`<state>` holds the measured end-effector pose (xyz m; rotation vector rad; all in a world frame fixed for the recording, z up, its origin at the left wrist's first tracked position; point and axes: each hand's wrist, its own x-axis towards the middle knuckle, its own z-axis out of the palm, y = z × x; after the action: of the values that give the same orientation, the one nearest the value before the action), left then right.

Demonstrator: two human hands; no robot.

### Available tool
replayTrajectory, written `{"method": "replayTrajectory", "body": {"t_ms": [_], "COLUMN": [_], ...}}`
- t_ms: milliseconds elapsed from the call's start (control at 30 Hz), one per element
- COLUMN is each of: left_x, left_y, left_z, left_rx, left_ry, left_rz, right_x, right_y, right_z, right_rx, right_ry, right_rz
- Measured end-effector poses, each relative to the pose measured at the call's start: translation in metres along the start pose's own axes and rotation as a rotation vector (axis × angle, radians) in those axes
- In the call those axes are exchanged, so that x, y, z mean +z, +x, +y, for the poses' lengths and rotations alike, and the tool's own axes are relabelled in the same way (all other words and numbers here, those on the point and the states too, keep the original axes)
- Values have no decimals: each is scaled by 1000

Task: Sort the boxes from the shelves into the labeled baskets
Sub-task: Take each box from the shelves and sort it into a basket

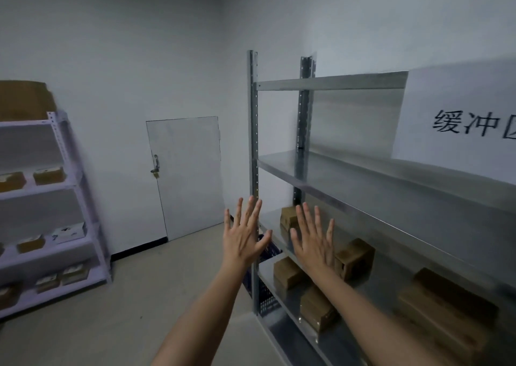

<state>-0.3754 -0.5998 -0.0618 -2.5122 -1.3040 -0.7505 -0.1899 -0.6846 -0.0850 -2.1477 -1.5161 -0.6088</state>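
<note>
While boxes (pixel 47 175) are sitting on the purple shelf (pixel 69 186) far off to the left, the left hand (pixel 243 237) and right hand (pixel 312 242) are hovering spread and empty. A dark basket (pixel 270 249) is peeking out between them. Brown boxes (pixel 354 258) are waiting just beyond the right hand on the metal shelf (pixel 363 175), so the sorting is looking barely begun.

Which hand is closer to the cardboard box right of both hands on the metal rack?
Right. The right hand is spread open just left of the cardboard box; the left hand is farther left, at the rack's front upright post.
</note>
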Motion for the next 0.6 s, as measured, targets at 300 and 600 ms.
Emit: {"method": "replayTrajectory", "body": {"t_ms": [300,600], "left_x": [88,187], "left_y": [125,236], "left_z": [-100,-130], "left_rx": [113,240], "left_ry": [-59,-127], "left_rz": [-74,-136], "right_x": [104,207], "right_y": [117,194], "right_z": [-47,-32], "right_rx": [142,274], "right_ry": [-22,-79], "right_rz": [-31,-48]}}
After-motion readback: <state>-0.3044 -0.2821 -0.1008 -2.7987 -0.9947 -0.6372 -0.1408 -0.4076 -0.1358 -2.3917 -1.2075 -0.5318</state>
